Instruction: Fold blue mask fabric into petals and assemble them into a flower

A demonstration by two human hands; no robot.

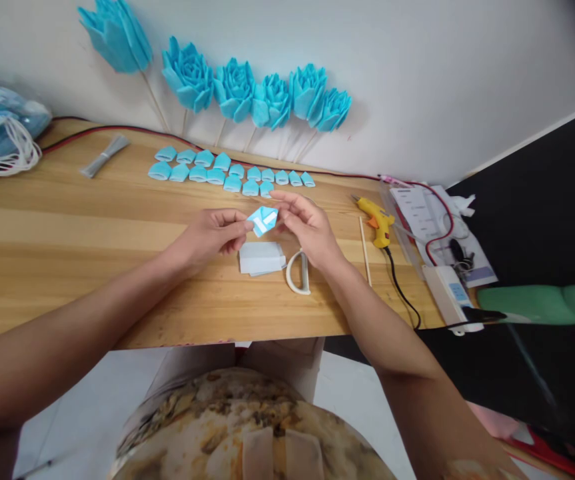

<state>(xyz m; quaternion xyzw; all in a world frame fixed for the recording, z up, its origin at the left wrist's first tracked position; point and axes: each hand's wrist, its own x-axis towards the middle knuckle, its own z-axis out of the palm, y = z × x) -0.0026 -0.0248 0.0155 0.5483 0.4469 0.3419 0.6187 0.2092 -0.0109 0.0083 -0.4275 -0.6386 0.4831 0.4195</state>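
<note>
Above the middle of the table, my left hand [220,230] pinches the left side of a small folded blue petal [263,221] with white tape strips on it. Bent fingers of my right hand [307,223] close at the petal's right edge, the index finger stretched over the top. Just below lie pale paper sheets [260,257] in a small stack and a white D-shaped ring [291,275], perhaps a tape roll. Beyond my hands, several finished blue petals [198,174] lie in two rows.
Blue flowers on sticks [187,73] lean along the wall. At right are a thin stick [364,250], a yellow glue gun [377,220], a power strip [447,293] and papers [417,207]. Bundled wires [104,157] and a bag with white cord [12,150] sit left.
</note>
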